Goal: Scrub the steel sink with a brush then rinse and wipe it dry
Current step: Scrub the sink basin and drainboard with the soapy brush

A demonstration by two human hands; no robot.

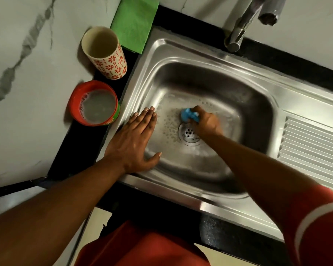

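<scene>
While the right hand (205,122) grips the blue brush (189,115) on the soapy sink (210,60) floor just beyond the drain (189,133), left hand (136,138) fingers flat on the left wall, a wide stroke could slip, or that hand's elbow tip the suds-filled red cup (94,103) on the left surface.

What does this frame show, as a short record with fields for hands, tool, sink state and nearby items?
right hand: grips blue scrub brush on basin floor beside drain
left hand: flat, fingers straight, on steel sink left wall
sink state: soapy, suds around drain
tap: no water visible
left counter: red bowl of soapy water, floral patterned cup, green cloth
</scene>
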